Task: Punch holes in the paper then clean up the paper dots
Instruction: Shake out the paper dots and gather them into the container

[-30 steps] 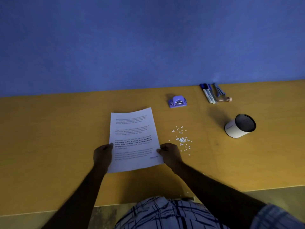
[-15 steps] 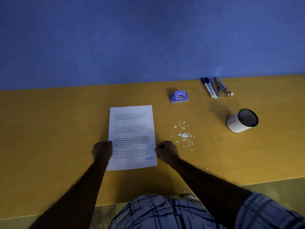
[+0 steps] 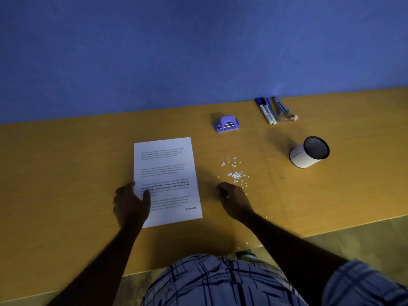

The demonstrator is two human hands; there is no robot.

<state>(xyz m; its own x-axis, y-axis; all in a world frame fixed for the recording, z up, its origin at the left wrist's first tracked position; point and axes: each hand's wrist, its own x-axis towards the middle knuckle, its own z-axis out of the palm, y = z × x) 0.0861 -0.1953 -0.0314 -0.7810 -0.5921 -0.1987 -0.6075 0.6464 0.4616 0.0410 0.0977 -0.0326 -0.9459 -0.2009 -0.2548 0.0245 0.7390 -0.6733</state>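
Left hand [image 3: 130,204] is resting open on the printed sheet [image 3: 167,164].
Right hand [image 3: 234,197] is sitting clenched, empty, just beside the paper dots [image 3: 235,174].

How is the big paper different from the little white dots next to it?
The sheet is one big rectangle; the paper dots are many tiny round bits, scattered. The sheet has printed lines of text; the dots look blank. The left hand rests on the sheet's left edge, while the right hand sits just beside the dots, off the sheet. Both are white paper lying on the yellow table.
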